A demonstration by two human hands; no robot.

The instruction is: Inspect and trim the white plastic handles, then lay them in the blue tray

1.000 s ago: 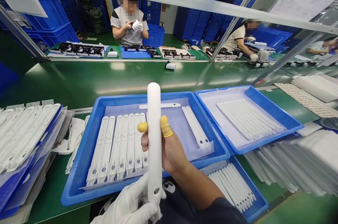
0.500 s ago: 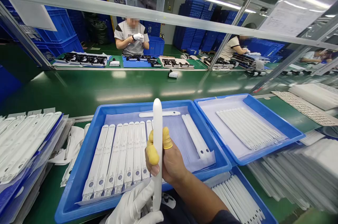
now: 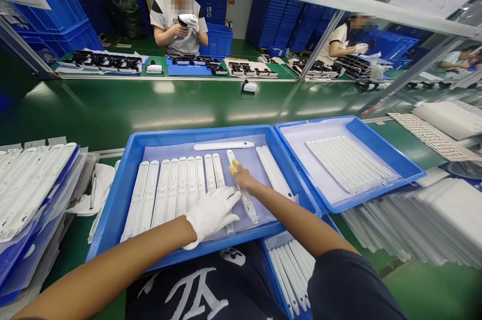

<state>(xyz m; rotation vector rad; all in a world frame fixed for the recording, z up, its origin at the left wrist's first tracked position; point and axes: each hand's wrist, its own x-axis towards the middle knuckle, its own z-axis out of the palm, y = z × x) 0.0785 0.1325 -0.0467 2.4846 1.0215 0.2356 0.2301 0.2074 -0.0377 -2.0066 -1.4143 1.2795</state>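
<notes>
In a blue tray [image 3: 201, 131], long white plastic strips [image 3: 165, 184] with rounded ends lie side by side on a pale sheet. My right hand [image 3: 243, 178], with yellow finger cots, grips the upper part of one white strip [image 3: 247, 208] at the right end of this row, its inner side facing up. My left hand [image 3: 213, 213] wears a white glove. Its fingers stretch out over the lower part of the row, close to the held strip, and it covers some of the strip ends. One strip [image 3: 224, 146] lies crosswise at the tray's far side.
A second blue tray [image 3: 414, 172] of white strips stands at the right, a third [image 3: 276, 280] lower near my lap. Stacked strips [image 3: 41, 184] lie at the left. A green surface [image 3: 188, 104] stretches beyond. Across it, a person [image 3: 178, 23] holds a white and black part.
The strip held upright before me has come down into the tray, laid beside the row by my right hand. My left hand has moved forward over the row. The view has tilted down.
</notes>
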